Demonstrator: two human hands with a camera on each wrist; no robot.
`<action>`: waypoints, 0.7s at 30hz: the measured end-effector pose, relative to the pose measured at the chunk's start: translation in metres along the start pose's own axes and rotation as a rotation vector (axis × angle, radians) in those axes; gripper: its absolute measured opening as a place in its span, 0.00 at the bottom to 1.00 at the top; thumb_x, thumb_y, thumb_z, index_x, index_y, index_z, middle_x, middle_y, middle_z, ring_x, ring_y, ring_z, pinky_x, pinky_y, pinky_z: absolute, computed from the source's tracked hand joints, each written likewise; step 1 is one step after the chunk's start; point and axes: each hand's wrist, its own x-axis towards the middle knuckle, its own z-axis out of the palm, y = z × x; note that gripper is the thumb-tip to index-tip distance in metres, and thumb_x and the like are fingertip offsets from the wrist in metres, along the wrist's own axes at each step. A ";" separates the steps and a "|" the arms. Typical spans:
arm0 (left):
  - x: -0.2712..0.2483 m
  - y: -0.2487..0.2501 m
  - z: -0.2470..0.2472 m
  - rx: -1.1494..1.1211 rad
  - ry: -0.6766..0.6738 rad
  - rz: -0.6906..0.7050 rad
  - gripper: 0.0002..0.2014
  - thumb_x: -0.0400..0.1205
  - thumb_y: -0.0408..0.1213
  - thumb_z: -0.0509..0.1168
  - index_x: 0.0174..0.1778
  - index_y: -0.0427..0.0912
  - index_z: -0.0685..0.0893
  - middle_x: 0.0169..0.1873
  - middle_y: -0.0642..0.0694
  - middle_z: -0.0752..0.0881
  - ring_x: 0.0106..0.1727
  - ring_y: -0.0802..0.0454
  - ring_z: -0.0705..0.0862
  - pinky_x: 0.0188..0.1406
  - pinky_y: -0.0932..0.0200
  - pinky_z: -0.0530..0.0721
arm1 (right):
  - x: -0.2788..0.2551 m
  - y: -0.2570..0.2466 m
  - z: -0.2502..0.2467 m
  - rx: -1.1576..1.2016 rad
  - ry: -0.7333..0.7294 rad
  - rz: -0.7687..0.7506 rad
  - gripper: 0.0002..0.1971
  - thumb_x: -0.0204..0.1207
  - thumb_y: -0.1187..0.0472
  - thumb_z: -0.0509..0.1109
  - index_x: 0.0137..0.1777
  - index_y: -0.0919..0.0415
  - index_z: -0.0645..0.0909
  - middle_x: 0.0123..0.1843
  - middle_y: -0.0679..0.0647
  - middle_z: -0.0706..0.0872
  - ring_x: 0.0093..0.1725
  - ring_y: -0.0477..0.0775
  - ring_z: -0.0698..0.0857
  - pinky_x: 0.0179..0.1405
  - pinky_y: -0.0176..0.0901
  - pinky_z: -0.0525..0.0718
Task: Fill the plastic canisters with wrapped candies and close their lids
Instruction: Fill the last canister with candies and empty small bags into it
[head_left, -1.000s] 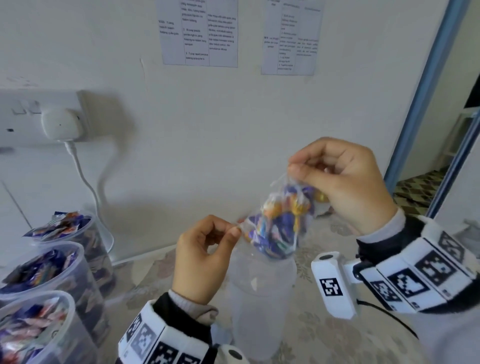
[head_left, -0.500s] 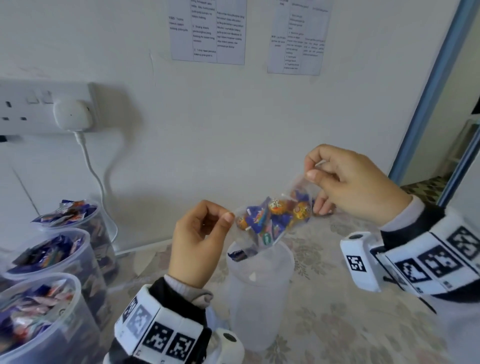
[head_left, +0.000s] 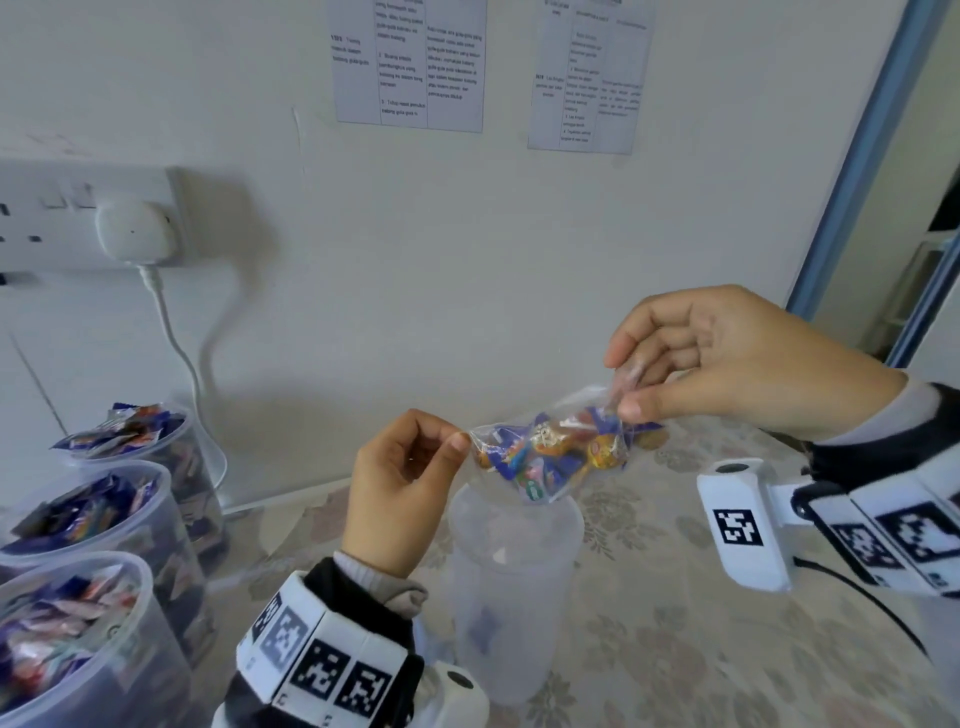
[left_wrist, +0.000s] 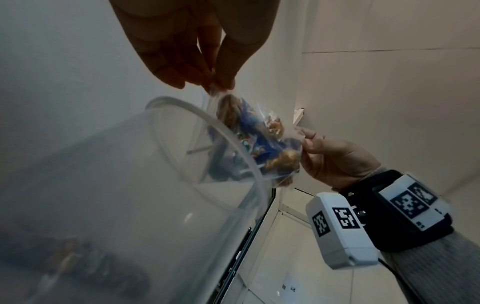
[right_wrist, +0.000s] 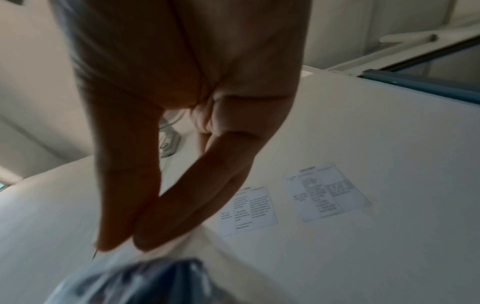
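Bag: I hold the clear candy bag (head_left: 550, 454) stretched just above the mouth of the open canister (head_left: 514, 582), which stands near the front edge of the tabletop (head_left: 675, 649).
Left hand: my left hand (head_left: 400, 493) pinches one bag corner.
Right hand: my right hand (head_left: 727, 364) pinches the opposite end, higher.
Handling: light, soft, a slippery film (I judge); better to grip the corners, not the middle.
Filled canisters: three (head_left: 98, 525), at the left edge.
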 end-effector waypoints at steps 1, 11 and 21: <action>0.000 -0.001 0.000 -0.001 -0.001 -0.002 0.04 0.70 0.37 0.66 0.31 0.42 0.81 0.24 0.54 0.83 0.27 0.65 0.76 0.30 0.71 0.75 | -0.001 -0.003 0.001 -0.048 -0.004 -0.025 0.13 0.61 0.75 0.80 0.43 0.62 0.84 0.36 0.54 0.90 0.33 0.46 0.87 0.36 0.31 0.84; -0.008 0.000 -0.002 0.025 -0.004 0.066 0.09 0.69 0.51 0.65 0.31 0.50 0.83 0.29 0.57 0.85 0.30 0.65 0.79 0.33 0.71 0.77 | 0.010 -0.009 0.026 -0.126 0.265 -0.253 0.08 0.64 0.62 0.81 0.38 0.51 0.85 0.34 0.44 0.89 0.30 0.66 0.76 0.29 0.41 0.74; -0.010 0.000 0.000 0.049 0.014 0.058 0.08 0.68 0.52 0.65 0.34 0.54 0.85 0.28 0.57 0.85 0.30 0.62 0.79 0.33 0.67 0.77 | 0.013 0.000 0.026 -0.005 0.366 -0.230 0.07 0.65 0.65 0.80 0.36 0.54 0.86 0.33 0.45 0.89 0.30 0.50 0.81 0.31 0.32 0.73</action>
